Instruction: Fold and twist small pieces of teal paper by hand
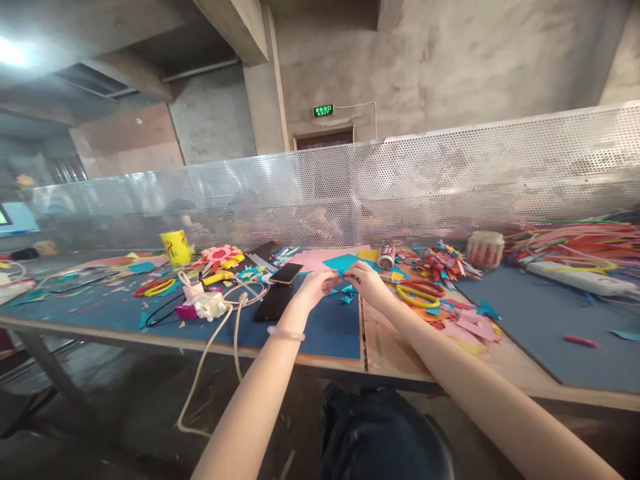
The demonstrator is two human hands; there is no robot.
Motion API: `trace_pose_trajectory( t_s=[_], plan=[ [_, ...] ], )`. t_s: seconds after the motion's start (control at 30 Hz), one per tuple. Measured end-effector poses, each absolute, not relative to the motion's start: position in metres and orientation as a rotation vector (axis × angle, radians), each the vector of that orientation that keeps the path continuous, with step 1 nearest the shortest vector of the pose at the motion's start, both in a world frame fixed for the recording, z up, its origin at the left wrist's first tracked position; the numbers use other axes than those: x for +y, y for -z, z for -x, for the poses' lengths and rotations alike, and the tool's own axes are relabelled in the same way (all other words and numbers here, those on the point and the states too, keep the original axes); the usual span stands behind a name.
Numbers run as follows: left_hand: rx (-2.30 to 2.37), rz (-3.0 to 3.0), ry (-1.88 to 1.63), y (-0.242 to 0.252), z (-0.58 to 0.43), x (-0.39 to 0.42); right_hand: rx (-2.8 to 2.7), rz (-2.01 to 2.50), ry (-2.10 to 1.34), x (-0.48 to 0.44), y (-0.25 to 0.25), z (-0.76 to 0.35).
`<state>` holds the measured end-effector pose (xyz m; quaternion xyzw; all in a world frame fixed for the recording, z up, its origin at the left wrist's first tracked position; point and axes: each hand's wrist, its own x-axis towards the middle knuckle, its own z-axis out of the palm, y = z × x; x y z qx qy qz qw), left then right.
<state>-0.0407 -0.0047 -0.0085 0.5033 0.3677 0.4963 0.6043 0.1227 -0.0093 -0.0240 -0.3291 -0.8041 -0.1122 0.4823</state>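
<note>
My left hand (319, 287) and my right hand (365, 279) meet over the far part of the blue mat (330, 337). Their fingertips are closed on a small piece of blue paper (343, 272), mostly covered by the fingers. Just behind it lies a larger blue paper sheet (345, 261) on a pink sheet (311, 259). Small folded blue paper scraps (348, 297) rest on the mat below my hands. To the right of my right hand are yellow-handled scissors (417, 298) and a small printed can (387, 256).
Left of my hands lie a phone (286, 273), a dark flat case (273, 303) and a white cable (206, 400) hanging off the table edge. Further out stand a yellow cup (176, 248) and a glass jar (485, 250). A power strip (580, 278) is far right; a perforated metal screen (425, 187) runs behind.
</note>
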Motion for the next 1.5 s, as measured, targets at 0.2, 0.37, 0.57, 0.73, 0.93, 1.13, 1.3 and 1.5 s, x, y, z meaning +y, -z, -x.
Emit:
trace_pose_trajectory(
  t_s=[0.2, 0.37, 0.57, 0.73, 0.93, 1.13, 1.3, 1.5],
  plan=[
    [0.994, -1.278, -1.119, 0.006, 0.040, -0.008, -1.985, 0.790, 0.139, -0.007, 0.023, -0.127],
    [1.044, -1.348, -1.094, 0.006, 0.040, -0.009, -2.056, 0.838, 0.195, -0.015, 0.020, -0.127],
    [0.962, -1.287, -1.075, 0.006, 0.042, -0.010, -2.065, 0.802, 0.337, -0.019, 0.020, -0.120],
    [0.889, -1.273, -1.036, 0.005, 0.043, -0.011, -1.881, 0.808, 0.041, -0.013, 0.022, -0.116],
    [0.835, -1.313, -0.980, 0.005, 0.043, -0.014, -1.739, 0.878, -0.388, -0.009, 0.025, -0.119],
    [0.871, -1.435, -0.960, 0.006, 0.042, -0.016, -1.665, 0.846, -0.544, -0.013, 0.021, -0.118],
    [0.924, -1.543, -0.948, 0.002, 0.039, -0.021, -1.653, 0.867, -0.520, -0.013, 0.018, -0.119],
    [1.013, -1.724, -0.970, 0.001, 0.037, -0.021, -1.659, 0.882, -0.512, -0.019, 0.014, -0.118]
  ],
)
